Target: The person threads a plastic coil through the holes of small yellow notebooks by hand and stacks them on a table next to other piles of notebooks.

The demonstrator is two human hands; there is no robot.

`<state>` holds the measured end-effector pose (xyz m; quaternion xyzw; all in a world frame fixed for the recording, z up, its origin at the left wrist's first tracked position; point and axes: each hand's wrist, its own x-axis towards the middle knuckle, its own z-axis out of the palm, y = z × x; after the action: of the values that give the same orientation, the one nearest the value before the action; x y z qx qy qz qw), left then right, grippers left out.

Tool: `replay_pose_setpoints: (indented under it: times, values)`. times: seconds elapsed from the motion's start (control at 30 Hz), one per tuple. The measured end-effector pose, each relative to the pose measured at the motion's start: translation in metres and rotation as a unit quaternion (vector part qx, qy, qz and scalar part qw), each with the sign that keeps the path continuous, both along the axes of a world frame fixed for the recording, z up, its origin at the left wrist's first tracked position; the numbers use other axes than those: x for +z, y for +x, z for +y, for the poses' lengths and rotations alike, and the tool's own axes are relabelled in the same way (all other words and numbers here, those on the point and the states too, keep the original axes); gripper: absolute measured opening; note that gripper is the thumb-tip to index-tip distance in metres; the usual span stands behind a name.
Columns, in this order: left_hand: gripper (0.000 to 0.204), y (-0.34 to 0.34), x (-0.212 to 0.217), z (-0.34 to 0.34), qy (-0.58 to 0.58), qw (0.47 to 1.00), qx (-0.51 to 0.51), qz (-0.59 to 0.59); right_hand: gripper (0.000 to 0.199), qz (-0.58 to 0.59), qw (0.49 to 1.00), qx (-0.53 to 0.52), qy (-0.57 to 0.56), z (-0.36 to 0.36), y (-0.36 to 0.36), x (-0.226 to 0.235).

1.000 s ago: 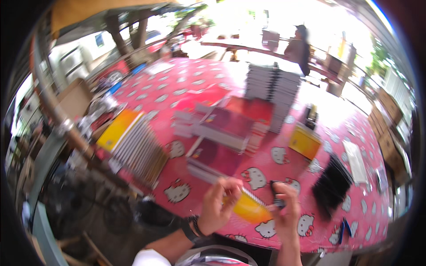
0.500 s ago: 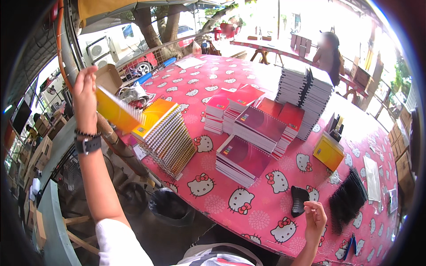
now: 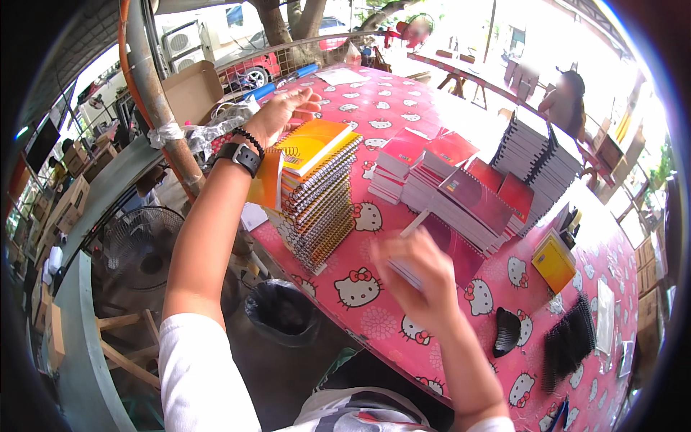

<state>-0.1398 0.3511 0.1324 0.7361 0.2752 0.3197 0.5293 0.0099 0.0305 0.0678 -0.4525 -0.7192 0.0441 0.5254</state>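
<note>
My left hand (image 3: pixel 282 117), fingers stretched out, is at the far left edge of a tall stack of spiral-bound yellow notebooks (image 3: pixel 317 205). One orange-yellow notebook (image 3: pixel 266 181) tilts against the left side of this stack, below my wrist. My right hand (image 3: pixel 417 270) is smeared by motion over the near pile of purple-covered booklets (image 3: pixel 458 252) and hides part of it. A thin pale edge (image 3: pixel 415 224) sticks up beside its fingers; whether the hand holds it I cannot make out.
Pink and red booklets (image 3: pixel 403 155) and tall spiral-bound stacks (image 3: pixel 529 155) stand farther back. To the right are a small yellow notebook (image 3: pixel 553 261), black binding coils (image 3: pixel 568 342) and a curved black piece (image 3: pixel 507 331). A black-lined bin (image 3: pixel 282 313) stands below the table edge. Another person (image 3: pixel 565 101) sits far off.
My left hand has moved right and down from the raised position, and the tilted notebook now rests by the stack. My right hand has swung left from beside the curved black piece to the purple booklets.
</note>
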Motion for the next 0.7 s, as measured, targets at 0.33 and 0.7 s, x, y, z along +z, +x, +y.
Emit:
replay_pose_setpoints:
  times: [0.33, 0.7]
  values:
    - [0.038, -0.006, 0.017, -0.024, 0.046, 0.985, 0.081, -0.147, 0.027, -0.067, 0.997, -0.043, -0.002, 0.175, -0.066, 0.039]
    - [0.045, -0.061, -0.026, -0.113, 0.285, 0.913, 0.225, -0.186, 0.018, 0.391, 0.920, -0.032, -0.017, 0.129, -0.051, 0.046]
